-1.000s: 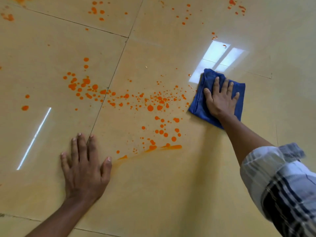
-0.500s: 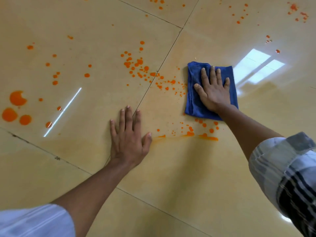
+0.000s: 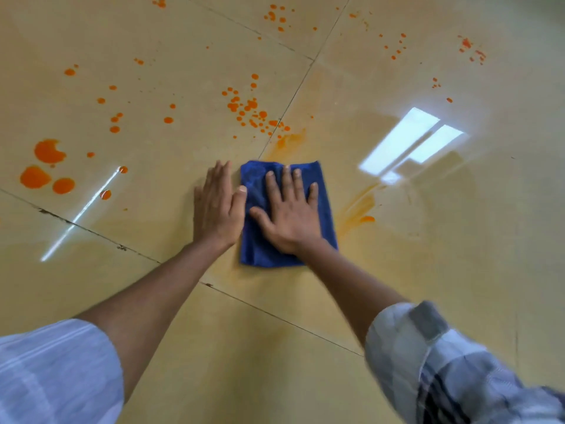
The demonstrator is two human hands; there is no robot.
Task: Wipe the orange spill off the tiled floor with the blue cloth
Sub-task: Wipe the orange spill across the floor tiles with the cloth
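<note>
The blue cloth [image 3: 287, 185], folded into a rectangle, lies flat on the tiled floor [image 3: 397, 270] just right of a grout line. The right hand [image 3: 290, 215] rests palm-down on the cloth, fingers spread. The left hand [image 3: 217, 206] lies flat on the floor immediately left of the cloth, thumb touching its left edge. Orange spill [image 3: 250, 110] droplets are scattered beyond the cloth, with larger blobs [image 3: 46, 166] toward the floor's left side. Smeared orange streaks [image 3: 357, 212] lie right of the cloth and just beyond its far edge. A window reflection [image 3: 409, 142] shows on the floor to the right. Both sleeves are rolled above the forearms.
</note>
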